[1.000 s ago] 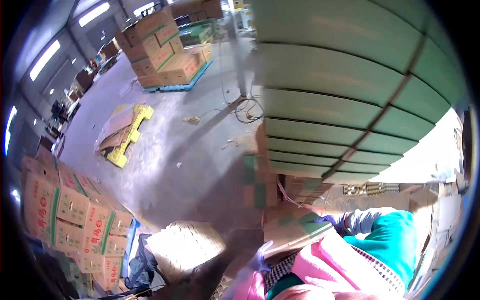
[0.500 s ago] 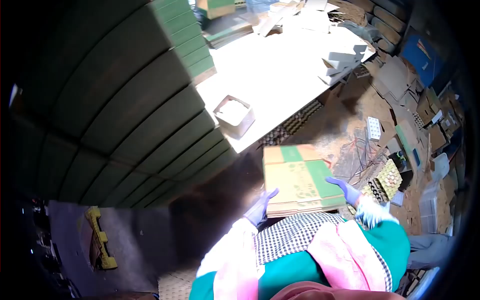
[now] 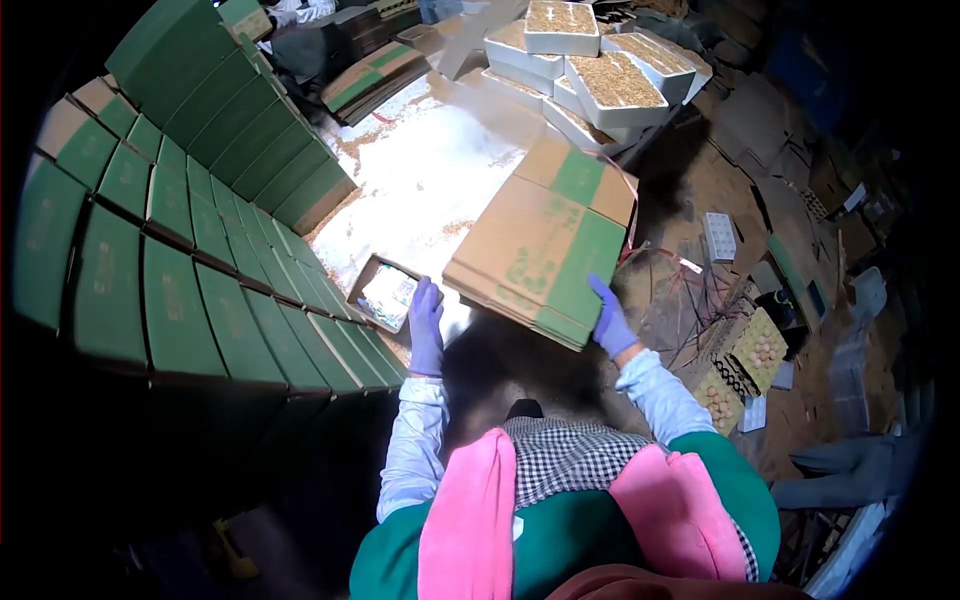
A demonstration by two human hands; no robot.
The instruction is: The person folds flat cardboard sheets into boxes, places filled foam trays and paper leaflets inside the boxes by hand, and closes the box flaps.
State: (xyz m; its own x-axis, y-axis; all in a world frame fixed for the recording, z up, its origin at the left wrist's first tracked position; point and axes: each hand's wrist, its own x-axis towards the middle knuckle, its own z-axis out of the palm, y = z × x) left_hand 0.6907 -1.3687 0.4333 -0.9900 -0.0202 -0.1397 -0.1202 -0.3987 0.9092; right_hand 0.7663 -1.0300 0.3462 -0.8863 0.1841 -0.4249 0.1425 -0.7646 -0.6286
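Note:
A stack of flattened brown-and-green cartons [image 3: 535, 235] lies tilted in front of me, over the near right part of the bright white table [image 3: 425, 170]. My right hand [image 3: 612, 318], in a purple glove, grips its near right edge, thumb on top and the other fingers hidden below. My left hand [image 3: 427, 325], also gloved, is closed at the stack's left corner, its grip partly hidden. Just left of that hand, a small open box [image 3: 385, 292] with printed items inside stands at the table's near edge.
Rows of green cartons [image 3: 180, 300] stand at left. White trays of brown grainy material [image 3: 615, 85] are piled at the table's far right. More flattened cartons [image 3: 375, 80] lie at the back. Egg trays [image 3: 757, 350], red cords and cardboard scraps litter the floor at right.
The view has swung right from the floor and pallets to the table. Since the last earlier frame, both hands and the carton stack have moved forward, away from my body, and the stack has turned.

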